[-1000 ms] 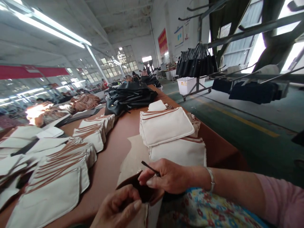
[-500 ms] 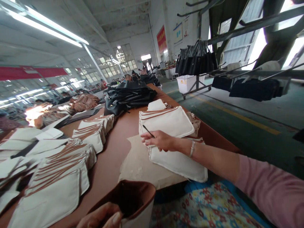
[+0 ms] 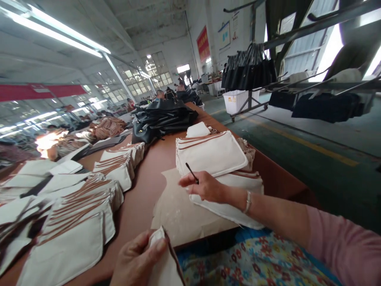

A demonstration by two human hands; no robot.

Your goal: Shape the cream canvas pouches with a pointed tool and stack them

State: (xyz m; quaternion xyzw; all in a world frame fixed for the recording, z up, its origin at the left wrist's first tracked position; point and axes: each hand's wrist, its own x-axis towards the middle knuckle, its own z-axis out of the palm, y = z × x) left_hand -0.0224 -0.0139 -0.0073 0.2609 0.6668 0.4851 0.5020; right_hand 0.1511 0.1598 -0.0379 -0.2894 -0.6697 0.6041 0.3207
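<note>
Head view: the cream pouch (image 3: 162,262) with its brown edge sits at the near edge of the bench (image 3: 139,194), pinched at its top between thumb and fingers of the left hand (image 3: 135,260). Only a corner is gripped, so I think the pouch can fold over or slide off toward the flowered cloth (image 3: 244,264) on the lap.

The right hand (image 3: 205,186) is stretched forward, well apart from the left one. It is closed around a thin dark tool (image 3: 192,173), and its fingers press on the lowest pouch of the stack of cream pouches (image 3: 214,159) just beyond it. This bottom pouch (image 3: 229,210) already hangs over the bench edge under the wrist. If it is dragged out from below, the upper pouches may tip or slide to the floor. The tool point stands close to the pale fabric, so it could mark or scratch it.

Between the hands lies a sheet of brown paper (image 3: 178,210), which could shift with the pouch. To the left of both hands lie overlapping rows of more cream pouches (image 3: 77,222); far beyond the right hand is a heap of black bags (image 3: 162,119).
</note>
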